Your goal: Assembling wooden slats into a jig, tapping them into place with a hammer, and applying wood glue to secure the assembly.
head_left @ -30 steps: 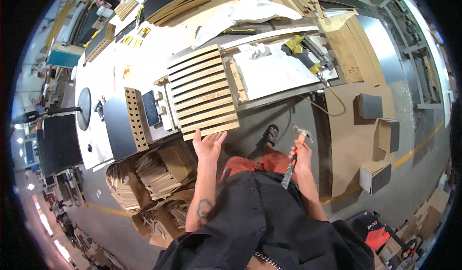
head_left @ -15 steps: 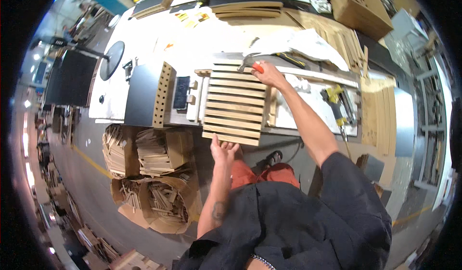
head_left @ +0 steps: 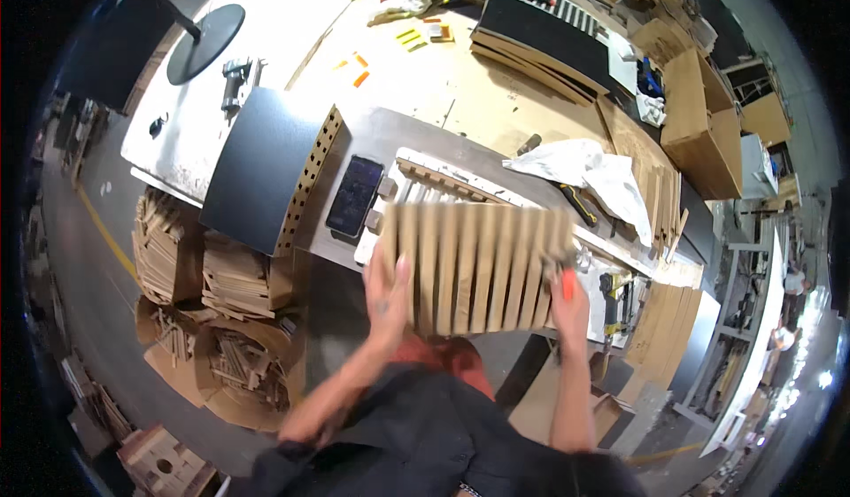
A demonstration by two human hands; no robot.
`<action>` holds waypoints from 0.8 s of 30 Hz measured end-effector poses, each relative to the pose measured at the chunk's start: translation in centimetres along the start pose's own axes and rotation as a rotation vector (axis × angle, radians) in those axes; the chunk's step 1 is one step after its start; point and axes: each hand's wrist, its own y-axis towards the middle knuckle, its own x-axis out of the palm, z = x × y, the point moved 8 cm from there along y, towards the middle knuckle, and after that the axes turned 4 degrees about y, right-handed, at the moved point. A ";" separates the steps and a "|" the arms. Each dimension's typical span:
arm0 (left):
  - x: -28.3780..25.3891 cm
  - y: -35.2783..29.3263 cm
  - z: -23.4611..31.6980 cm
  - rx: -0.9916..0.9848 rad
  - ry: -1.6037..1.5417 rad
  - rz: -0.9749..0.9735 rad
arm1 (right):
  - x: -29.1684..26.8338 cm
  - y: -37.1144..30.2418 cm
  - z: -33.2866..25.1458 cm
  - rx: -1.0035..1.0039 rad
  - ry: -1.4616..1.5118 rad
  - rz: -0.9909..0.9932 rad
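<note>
A slatted wooden panel (head_left: 474,267) is in front of me, its slats now running away from me and slightly blurred. My left hand (head_left: 388,298) grips its left edge with the thumb up. At the opposite side, my right hand (head_left: 569,307) is closed around a hammer (head_left: 567,280) with a red handle; that hand is also against the panel's right edge. Behind the panel lies a white jig (head_left: 425,165) with wooden strips, partly covered by it. A black phone (head_left: 356,196) rests just left of the jig.
Dark boards with a perforated wooden edge (head_left: 257,174) stand at the left. Beyond the jig lie a white cloth (head_left: 593,174) and a yellow-black knife (head_left: 577,203). A nail gun (head_left: 613,298) is on the right. Cardboard boxes of wood pieces (head_left: 243,364) stand on the floor at lower left.
The slatted panel has come up off the jig toward me and turned about a quarter turn. My left hand moved to its left edge; my right hand came nearer with the hammer. The view swung.
</note>
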 end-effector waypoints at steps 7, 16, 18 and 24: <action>23.4 13.3 9.2 0.735 0.635 -0.366 | 11.1 -13.6 4.0 0.925 1.110 -0.016; 17.9 6.4 8.1 0.903 0.386 -0.349 | 11.1 -12.3 4.8 0.818 1.095 -0.128; 14.6 3.9 4.6 0.683 0.340 -0.741 | 7.7 -12.3 8.2 0.776 0.957 0.007; 8.0 4.7 -2.6 0.234 0.233 -0.517 | 3.8 -10.8 11.0 0.699 0.708 0.202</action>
